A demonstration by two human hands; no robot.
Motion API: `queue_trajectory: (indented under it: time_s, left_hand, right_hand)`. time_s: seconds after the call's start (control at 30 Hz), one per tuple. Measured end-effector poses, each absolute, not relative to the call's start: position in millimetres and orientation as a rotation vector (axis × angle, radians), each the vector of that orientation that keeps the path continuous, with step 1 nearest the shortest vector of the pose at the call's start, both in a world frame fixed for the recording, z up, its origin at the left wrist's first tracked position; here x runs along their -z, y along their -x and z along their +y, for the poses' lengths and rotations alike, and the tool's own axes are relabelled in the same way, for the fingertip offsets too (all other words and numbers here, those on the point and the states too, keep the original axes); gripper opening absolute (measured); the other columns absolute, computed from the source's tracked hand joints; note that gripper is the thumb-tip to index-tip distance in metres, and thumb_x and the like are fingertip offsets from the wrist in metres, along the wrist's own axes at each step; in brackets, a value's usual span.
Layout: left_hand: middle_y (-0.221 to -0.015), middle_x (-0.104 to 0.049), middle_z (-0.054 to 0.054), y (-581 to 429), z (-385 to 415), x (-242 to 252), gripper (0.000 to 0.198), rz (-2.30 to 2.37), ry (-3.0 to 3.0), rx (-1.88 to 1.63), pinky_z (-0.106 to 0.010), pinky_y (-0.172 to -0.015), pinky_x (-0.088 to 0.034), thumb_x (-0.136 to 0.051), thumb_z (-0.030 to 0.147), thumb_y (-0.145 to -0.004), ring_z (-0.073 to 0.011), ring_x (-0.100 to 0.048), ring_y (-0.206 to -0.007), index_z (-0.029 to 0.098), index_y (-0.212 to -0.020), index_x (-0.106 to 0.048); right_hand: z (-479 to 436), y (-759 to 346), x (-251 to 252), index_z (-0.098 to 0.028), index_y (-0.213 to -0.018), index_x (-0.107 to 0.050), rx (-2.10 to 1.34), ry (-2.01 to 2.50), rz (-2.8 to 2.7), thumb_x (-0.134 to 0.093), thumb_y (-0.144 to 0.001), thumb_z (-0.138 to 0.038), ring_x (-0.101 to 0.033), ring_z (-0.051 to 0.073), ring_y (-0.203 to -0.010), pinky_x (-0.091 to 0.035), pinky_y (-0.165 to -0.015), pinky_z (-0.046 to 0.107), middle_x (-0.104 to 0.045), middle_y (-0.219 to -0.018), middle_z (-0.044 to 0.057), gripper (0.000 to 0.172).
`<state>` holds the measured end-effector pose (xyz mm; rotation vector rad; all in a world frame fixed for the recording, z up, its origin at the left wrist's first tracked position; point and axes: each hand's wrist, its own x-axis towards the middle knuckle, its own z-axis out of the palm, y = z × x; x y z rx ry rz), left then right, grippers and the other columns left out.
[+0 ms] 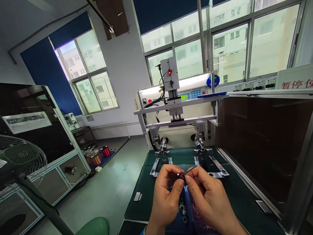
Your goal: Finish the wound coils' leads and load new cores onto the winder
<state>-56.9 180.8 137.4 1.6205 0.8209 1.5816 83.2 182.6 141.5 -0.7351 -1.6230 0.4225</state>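
Both my hands are raised together above the green work mat (144, 199). My left hand (165, 192) and my right hand (207, 195) pinch a small dark part with red wire windings (182, 176) between thumbs and fingertips. A thin dark wire or pin (192, 170) sticks out to the right from the pinch. Below my hands lies a blue tray (187, 212) holding a small toothed metal core (182, 207) and a bag of reddish wire parts (200, 217).
A winding machine (174, 101) with two spindle fixtures (162, 153) (202, 153) stands behind the mat. A dark panel (264, 137) closes the right side. A fan (19, 160), a cabinet and copper wire spools (97, 155) are at left. A small metal plate (137, 196) lies on the mat.
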Motion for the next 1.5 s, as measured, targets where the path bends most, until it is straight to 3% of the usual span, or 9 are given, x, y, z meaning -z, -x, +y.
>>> queue_trajectory:
  time_s: [0.23,0.4,0.53,0.93,1.03,1.17,1.37,1.43,1.5]
  left_hand:
    - [-0.102,-0.059,-0.003,57,182,-132,0.010,1.102,-1.735,-1.723,-0.027,-0.082,-0.048,-0.058,0.025,-0.094,-0.0173,-0.060,-0.094,0.024,-0.105,-0.058]
    - [-0.102,-0.059,-0.002,53,179,-132,0.012,1.116,-1.855,-1.764,-0.027,-0.081,-0.051,-0.053,0.021,-0.096,-0.0160,-0.061,-0.093,0.026,-0.107,-0.055]
    - [-0.100,-0.059,-0.001,50,178,-134,0.017,1.155,-1.996,-1.833,-0.025,-0.078,-0.052,-0.051,0.016,-0.096,-0.0145,-0.061,-0.090,0.027,-0.107,-0.054]
    - [-0.093,-0.066,-0.002,43,179,-138,0.028,1.149,-2.294,-2.098,-0.029,-0.078,-0.053,-0.053,0.001,-0.087,-0.0181,-0.065,-0.088,0.025,-0.099,-0.058]
    - [-0.094,-0.065,-0.003,41,176,-135,0.025,1.146,-2.100,-1.981,-0.031,-0.080,-0.052,-0.055,0.004,-0.088,-0.0196,-0.064,-0.089,0.026,-0.099,-0.061]
    - [-0.102,-0.062,-0.007,41,174,-130,0.014,1.069,-1.726,-1.765,-0.034,-0.083,-0.052,-0.055,0.021,-0.094,-0.0221,-0.063,-0.093,0.024,-0.106,-0.061]
    - [-0.117,-0.064,-0.011,43,176,-130,0.038,0.859,-1.387,-1.492,-0.040,-0.098,-0.048,-0.063,0.044,-0.092,-0.0261,-0.060,-0.108,0.022,-0.123,-0.064]
    - [-0.113,-0.065,-0.010,43,179,-130,0.037,0.791,-1.274,-1.489,-0.036,-0.093,-0.051,-0.068,0.046,-0.088,-0.0236,-0.062,-0.101,0.021,-0.115,-0.068]
    - [-0.102,-0.066,-0.007,43,181,-131,0.035,0.758,-1.149,-1.547,-0.028,-0.078,-0.053,-0.074,0.046,-0.083,-0.0170,-0.062,-0.086,0.020,-0.106,-0.069]
  right_hand:
    - [183,-84,-137,-0.020,-0.082,-0.061,-0.628,0.757,-1.524,-0.051,-0.097,-0.039,-0.037,0.009,-0.047,-0.032,-0.042,0.019,-0.044,-0.057,-0.006,0.027]
    - [187,-81,-135,-0.018,-0.090,-0.071,-0.453,0.815,-1.541,-0.056,-0.093,-0.034,-0.036,0.009,-0.041,-0.029,-0.039,0.021,-0.040,-0.048,-0.008,0.022]
    - [186,-79,-140,-0.017,-0.086,-0.073,-0.317,0.799,-1.529,-0.059,-0.090,-0.028,-0.037,0.008,-0.039,-0.031,-0.038,0.020,-0.042,-0.046,-0.008,0.019]
    - [184,-76,-136,-0.019,-0.077,-0.072,-0.330,0.873,-1.470,-0.059,-0.088,-0.029,-0.037,0.008,-0.040,-0.030,-0.039,0.020,-0.043,-0.047,-0.007,0.020]
    - [184,-77,-135,-0.019,-0.074,-0.067,-0.352,0.880,-1.486,-0.056,-0.089,-0.028,-0.037,0.009,-0.041,-0.030,-0.040,0.020,-0.041,-0.047,-0.007,0.021]
    - [184,-78,-134,-0.020,-0.075,-0.057,-0.513,0.830,-1.525,-0.049,-0.091,-0.029,-0.040,0.009,-0.044,-0.033,-0.042,0.020,-0.046,-0.054,-0.006,0.020]
    - [185,-78,-137,-0.021,-0.074,-0.052,-0.714,0.722,-1.499,-0.049,-0.093,-0.030,-0.040,0.009,-0.049,-0.035,-0.044,0.018,-0.046,-0.060,-0.005,0.022]
    - [186,-79,-138,-0.020,-0.074,-0.052,-0.762,0.690,-1.486,-0.049,-0.093,-0.030,-0.040,0.009,-0.050,-0.035,-0.045,0.018,-0.045,-0.062,-0.005,0.021]
    - [186,-81,-138,-0.020,-0.076,-0.053,-0.806,0.654,-1.487,-0.049,-0.095,-0.030,-0.040,0.010,-0.053,-0.037,-0.047,0.018,-0.045,-0.063,-0.004,0.021]
